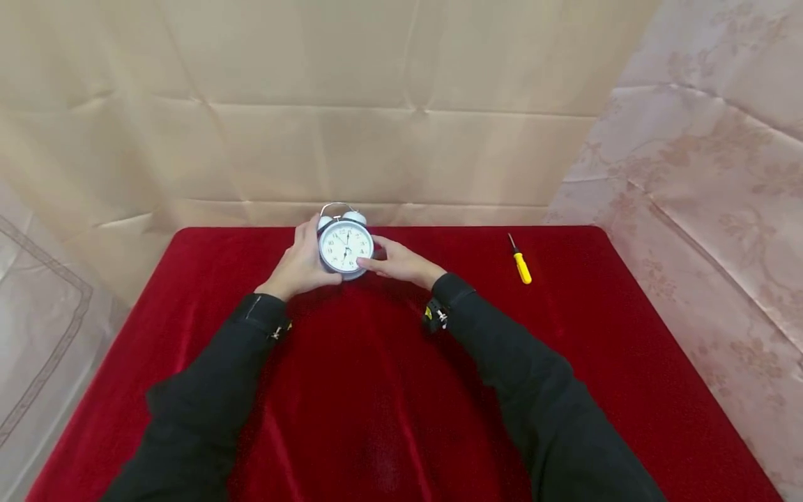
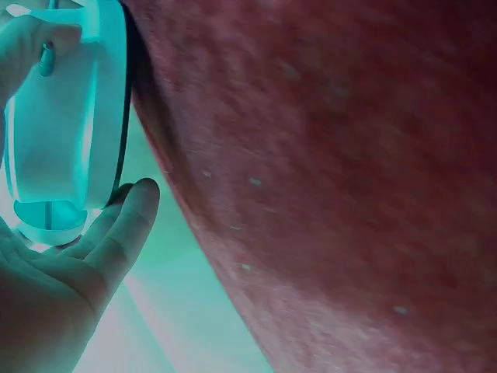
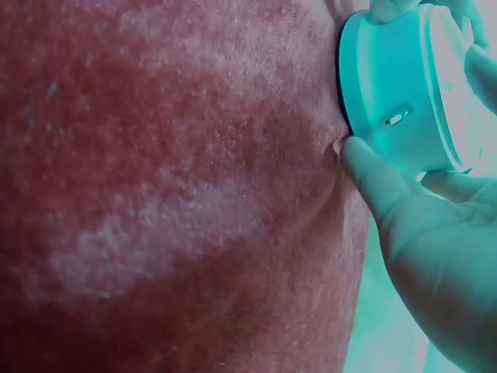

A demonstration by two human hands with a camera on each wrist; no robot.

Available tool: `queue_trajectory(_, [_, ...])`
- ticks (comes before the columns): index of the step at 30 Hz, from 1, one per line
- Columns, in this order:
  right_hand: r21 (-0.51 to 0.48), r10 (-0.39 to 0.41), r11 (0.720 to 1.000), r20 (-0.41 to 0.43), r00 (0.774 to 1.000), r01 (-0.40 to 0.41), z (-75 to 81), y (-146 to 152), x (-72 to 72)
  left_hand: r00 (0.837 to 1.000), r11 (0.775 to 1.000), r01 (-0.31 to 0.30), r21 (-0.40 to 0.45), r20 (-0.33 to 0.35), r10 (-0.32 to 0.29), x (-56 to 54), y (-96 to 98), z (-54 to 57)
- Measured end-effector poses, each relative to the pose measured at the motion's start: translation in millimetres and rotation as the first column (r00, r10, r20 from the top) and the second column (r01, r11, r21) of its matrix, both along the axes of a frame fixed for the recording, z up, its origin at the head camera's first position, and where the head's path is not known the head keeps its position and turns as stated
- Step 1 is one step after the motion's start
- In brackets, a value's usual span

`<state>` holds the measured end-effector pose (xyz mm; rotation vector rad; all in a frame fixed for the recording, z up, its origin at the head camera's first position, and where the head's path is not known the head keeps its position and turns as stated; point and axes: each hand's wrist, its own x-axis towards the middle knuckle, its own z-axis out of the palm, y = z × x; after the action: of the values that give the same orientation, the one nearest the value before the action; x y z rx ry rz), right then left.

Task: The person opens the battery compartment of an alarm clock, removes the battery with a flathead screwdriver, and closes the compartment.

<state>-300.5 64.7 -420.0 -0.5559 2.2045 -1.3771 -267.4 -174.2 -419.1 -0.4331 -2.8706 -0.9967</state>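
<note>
A white twin-bell alarm clock (image 1: 346, 246) stands near the far edge of the table, its round dial facing me. My left hand (image 1: 303, 261) grips it from the left, thumb low at the base and fingers up by the left bell. From the right, my right hand (image 1: 404, 263) holds the rim, with its thumb over the lower right of the dial and fingers at the side. The left wrist view shows the clock's pale casing (image 2: 58, 128) between thumb and fingers. Close to the right fingers, the casing (image 3: 388, 93) appears with a small slot in its side.
A screwdriver (image 1: 521, 266) with a yellow handle lies at the right on the red velvet cloth (image 1: 351, 390) covering the table. Just past the far edge hangs a beige curtain (image 1: 376, 153). Patterned pale fabric (image 1: 709, 209) borders the right side.
</note>
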Motion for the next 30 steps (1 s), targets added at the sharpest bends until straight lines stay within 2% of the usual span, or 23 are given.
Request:
queue_trajectory(2, [-0.101,-0.038,0.994,0.105,0.994,0.049,1.6,1.2,2.6,0.999,1.0,0.004,0.002,-0.042,-0.004,0.5,3.3,2.3])
queue_trajectory(5, [-0.234,-0.068,0.964,0.238,0.969,0.125,5.0,6.1,6.9,0.993,0.999,0.025,0.02,-0.116,-0.022,0.7,9.0,3.7])
queue_trajectory(8, [-0.304,-0.07,0.939,0.296,0.952,0.164,7.8,12.6,10.7,0.979,0.997,0.063,0.033,-0.195,-0.056,1.7,15.0,3.7])
queue_trajectory(13, [-0.347,-0.057,0.922,0.32,0.946,0.173,11.5,24.0,19.1,0.956,0.994,0.106,0.022,-0.278,-0.096,3.3,25.6,1.0])
queue_trajectory(22, [-0.361,-0.099,0.905,0.333,0.938,0.223,13.8,45.2,31.9,0.959,0.989,0.147,0.031,-0.25,-0.134,8.7,45.0,1.7])
queue_trajectory(26, [-0.353,-0.082,0.914,0.328,0.941,0.203,17.3,48.1,34.8,0.965,0.986,0.157,0.054,-0.221,-0.141,9.9,46.6,2.4])
queue_trajectory(30, [-0.343,-0.078,0.919,0.321,0.944,0.193,16.0,51.7,41.7,0.969,0.983,0.165,0.084,-0.202,-0.145,13.8,48.4,-4.7])
